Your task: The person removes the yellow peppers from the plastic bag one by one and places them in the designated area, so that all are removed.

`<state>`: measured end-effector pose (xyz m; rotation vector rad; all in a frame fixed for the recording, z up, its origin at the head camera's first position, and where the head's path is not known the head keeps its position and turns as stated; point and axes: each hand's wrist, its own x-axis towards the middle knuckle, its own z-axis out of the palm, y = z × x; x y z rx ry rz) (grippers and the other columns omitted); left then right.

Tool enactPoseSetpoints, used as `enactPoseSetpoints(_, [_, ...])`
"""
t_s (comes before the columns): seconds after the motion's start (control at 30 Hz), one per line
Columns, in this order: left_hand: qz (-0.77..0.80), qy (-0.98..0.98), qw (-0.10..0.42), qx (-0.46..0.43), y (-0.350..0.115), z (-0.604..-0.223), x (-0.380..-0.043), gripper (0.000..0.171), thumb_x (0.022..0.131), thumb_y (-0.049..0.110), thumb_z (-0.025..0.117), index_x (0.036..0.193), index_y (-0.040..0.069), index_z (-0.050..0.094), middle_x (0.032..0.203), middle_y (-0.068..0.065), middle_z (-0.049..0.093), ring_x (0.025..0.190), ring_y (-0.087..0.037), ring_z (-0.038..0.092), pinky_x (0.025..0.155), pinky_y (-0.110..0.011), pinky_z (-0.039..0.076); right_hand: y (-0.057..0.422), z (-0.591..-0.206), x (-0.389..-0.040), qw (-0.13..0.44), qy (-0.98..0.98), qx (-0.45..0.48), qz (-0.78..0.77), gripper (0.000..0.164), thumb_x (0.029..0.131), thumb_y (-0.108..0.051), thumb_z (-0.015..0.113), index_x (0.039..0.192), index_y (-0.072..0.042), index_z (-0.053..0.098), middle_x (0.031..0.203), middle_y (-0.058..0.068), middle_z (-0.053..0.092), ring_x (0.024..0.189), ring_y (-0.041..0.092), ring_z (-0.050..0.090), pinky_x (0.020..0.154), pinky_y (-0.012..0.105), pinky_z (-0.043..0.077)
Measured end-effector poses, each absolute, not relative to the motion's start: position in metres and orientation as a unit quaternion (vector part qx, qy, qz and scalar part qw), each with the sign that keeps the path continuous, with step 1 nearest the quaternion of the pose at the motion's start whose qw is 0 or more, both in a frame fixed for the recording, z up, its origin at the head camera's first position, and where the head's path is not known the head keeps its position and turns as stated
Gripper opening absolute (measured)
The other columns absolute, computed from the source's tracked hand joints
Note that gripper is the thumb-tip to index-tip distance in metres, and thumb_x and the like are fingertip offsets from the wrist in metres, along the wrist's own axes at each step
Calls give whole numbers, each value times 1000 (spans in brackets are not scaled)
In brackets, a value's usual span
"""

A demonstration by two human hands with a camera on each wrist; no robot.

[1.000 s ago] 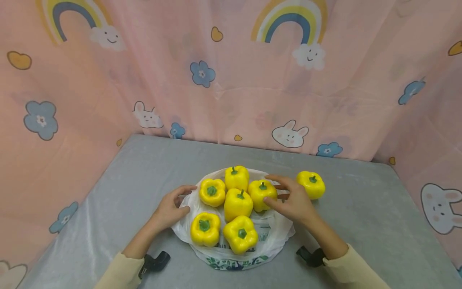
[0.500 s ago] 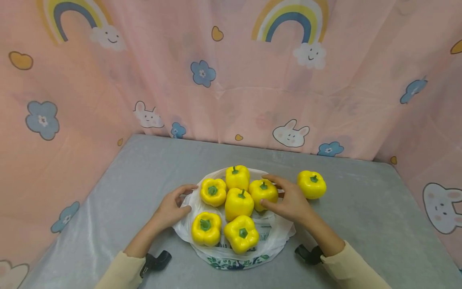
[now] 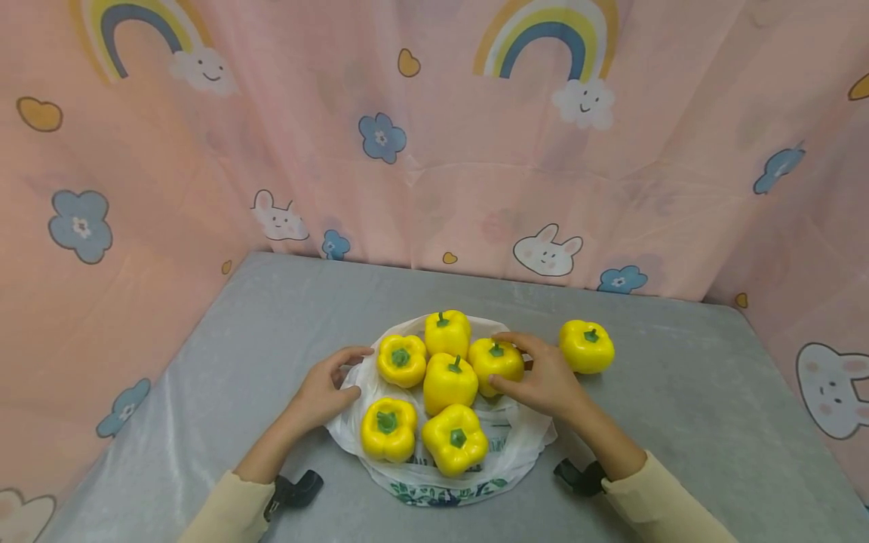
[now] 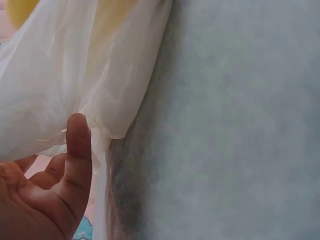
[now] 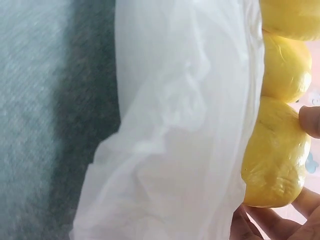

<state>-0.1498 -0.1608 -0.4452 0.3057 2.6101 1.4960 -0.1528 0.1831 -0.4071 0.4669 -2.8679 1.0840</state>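
Several yellow bell peppers with green stems, such as the front one (image 3: 455,440), sit in a white plastic bag (image 3: 380,471) with its mouth spread wide. My right hand (image 3: 546,377) grips the bell pepper (image 3: 495,363) at the right of the group; its thumb (image 5: 310,121) lies against one side, with the fingers around the other. At the bag's left edge, my left hand (image 3: 324,388) touches the plastic with relaxed, parted thumb and fingers. In the left wrist view, its thumb (image 4: 78,137) presses against the crumpled plastic.
Another yellow bell pepper (image 3: 587,347) stands on the grey table cover (image 3: 679,407), right of the bag. Black wrist mounts (image 3: 295,490) hang below both wrists. Behind and at the sides hangs a pink curtain (image 3: 462,166) printed with rainbows and rabbits.
My right hand has moved slightly left and closed around the right-hand bell pepper in the bag. The left hand, the bag and the other peppers stay practically where they were.
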Motion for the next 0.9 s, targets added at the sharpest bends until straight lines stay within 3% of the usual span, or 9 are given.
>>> enactPoseSetpoints(0.3, [497,860,61,98,-161,-446,-150,55,78,-4,60,129,15,58,130,-20,57,75,-17,59,62,-24,50,186,-401,-150,51,-919,150,362,56,75,-23,80,125,-9,59,127,14,61,112,32,58,83,46,54])
enactPoseSetpoints(0.73, [486,867,60,90,-161,-444,-150,55,78,-3,60,129,16,58,131,-19,58,75,-17,57,65,-25,49,207,-373,-150,145,-902,150,377,54,72,-11,79,123,-5,60,121,17,61,103,35,60,80,52,54])
enactPoseSetpoints(0.8, [487,867,61,89,-161,-444,-150,55,78,-3,60,129,16,58,131,-19,58,75,-16,57,64,-25,49,212,-370,-150,149,-904,141,376,54,73,-12,78,123,-5,59,121,16,60,103,34,60,81,47,54])
enactPoseSetpoints(0.9, [490,865,61,87,-161,-445,-149,55,77,-4,60,129,15,58,130,-19,58,75,-17,58,64,-25,50,220,-363,-150,154,-905,128,376,55,73,-11,77,124,-5,58,123,16,59,102,31,58,83,26,52])
